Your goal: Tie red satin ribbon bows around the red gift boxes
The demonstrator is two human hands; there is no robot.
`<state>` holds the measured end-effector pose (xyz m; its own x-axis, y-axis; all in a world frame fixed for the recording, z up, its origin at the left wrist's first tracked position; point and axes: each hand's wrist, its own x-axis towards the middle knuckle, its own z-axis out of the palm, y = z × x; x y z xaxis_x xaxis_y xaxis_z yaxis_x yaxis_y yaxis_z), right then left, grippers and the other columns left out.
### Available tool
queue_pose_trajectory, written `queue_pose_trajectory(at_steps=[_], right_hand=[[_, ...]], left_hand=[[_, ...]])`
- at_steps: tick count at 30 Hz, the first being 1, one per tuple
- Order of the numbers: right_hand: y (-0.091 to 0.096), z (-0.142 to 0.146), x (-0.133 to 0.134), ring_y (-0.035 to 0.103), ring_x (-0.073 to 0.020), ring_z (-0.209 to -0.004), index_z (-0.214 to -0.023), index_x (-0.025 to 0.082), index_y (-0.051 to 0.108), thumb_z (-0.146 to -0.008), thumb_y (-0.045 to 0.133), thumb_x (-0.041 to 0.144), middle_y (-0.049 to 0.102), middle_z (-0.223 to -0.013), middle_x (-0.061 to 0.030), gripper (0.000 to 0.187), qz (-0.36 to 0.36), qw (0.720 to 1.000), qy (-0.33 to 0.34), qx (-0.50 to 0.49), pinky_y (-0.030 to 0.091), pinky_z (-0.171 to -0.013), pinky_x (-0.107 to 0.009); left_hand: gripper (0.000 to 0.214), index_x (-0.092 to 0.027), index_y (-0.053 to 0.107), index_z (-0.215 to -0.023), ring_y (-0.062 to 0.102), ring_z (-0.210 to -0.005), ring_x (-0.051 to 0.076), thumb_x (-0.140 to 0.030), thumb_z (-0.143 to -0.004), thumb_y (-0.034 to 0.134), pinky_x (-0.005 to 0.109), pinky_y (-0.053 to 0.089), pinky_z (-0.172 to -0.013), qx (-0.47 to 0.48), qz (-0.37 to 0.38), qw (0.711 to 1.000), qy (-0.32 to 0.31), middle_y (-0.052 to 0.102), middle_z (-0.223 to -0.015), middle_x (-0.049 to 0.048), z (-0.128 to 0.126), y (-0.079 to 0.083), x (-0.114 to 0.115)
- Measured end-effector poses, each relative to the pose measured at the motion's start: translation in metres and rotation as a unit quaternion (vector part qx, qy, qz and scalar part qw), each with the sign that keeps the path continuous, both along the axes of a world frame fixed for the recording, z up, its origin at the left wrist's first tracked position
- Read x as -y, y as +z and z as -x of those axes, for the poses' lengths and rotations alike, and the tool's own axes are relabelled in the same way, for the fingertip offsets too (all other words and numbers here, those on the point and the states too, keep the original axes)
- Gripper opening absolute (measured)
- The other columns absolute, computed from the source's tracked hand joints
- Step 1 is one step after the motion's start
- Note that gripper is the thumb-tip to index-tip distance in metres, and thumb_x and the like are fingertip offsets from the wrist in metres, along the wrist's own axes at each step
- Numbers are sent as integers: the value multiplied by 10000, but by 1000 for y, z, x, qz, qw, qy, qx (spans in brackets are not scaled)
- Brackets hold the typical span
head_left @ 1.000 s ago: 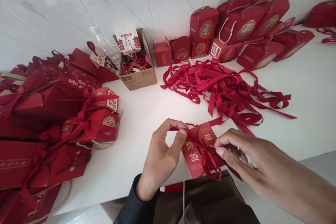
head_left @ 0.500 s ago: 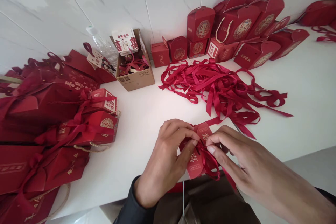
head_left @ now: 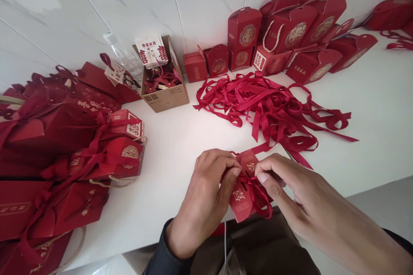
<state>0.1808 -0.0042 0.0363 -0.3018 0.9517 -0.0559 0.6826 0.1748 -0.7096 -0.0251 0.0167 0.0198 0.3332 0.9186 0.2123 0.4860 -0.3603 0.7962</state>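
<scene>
A small red gift box with pale printed characters sits at the table's front edge, between my hands. Across its top lies a red ribbon, looped on the side toward me. My left hand pinches the ribbon from the left, thumb and index finger pressed together close to the knot. From the right, my right hand grips another part of the ribbon between thumb and fingers. The fingertips partly cover the knot and the box's far side.
A heap of loose red ribbons lies beyond my hands. Red boxes stand along the wall, and bow-tied boxes crowd the left. An open cardboard box holds cards and ribbon pieces, beside a clear plastic bottle.
My fingers have shifted slightly at the knot, and more of the box's printed top shows between my hands. The view has moved a little; the surrounding things stay put.
</scene>
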Motion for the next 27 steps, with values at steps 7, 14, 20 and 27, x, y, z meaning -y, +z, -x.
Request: queue_pose_trajectory(at_steps=[7,14,20,27], right_hand=[[0,2,0,622,-192,-809,-1001,284,513,-1117,358,372,625,-975,-21,213,-16,1000,-6,17,478,-648,-317],[5,0,0,634,-168,-774,-1047,304,532,-1129,345,411,653,-986,-3,229,50,998,27,-30,473,-567,-275],[-4,-6,-4,658,-178,-849,-1054,296,540,-1113,404,409,659,-1012,-9,186,-3,1000,-14,-15,498,-595,-267],[2,-9,2,657,-178,-833,-1044,301,511,-1073,519,424,602,-1026,-10,127,-87,996,16,8,547,-654,-278]], left_hand=[[245,-220,612,-1092,544,-1196,234,-128,-876,680,402,464,-1032,-9,18,1000,-14,619,-1224,60,-10,3,6],[175,-227,610,-950,549,-1225,222,-83,-854,638,390,470,-1026,34,63,997,16,583,-1253,47,-12,-5,8],[167,-248,613,-1100,552,-1222,187,-149,-989,536,346,460,-1038,48,53,997,0,624,-1231,41,-3,3,7],[117,-233,625,-968,574,-1163,185,-150,-991,545,325,473,-970,19,41,999,28,639,-1160,37,5,5,1]])
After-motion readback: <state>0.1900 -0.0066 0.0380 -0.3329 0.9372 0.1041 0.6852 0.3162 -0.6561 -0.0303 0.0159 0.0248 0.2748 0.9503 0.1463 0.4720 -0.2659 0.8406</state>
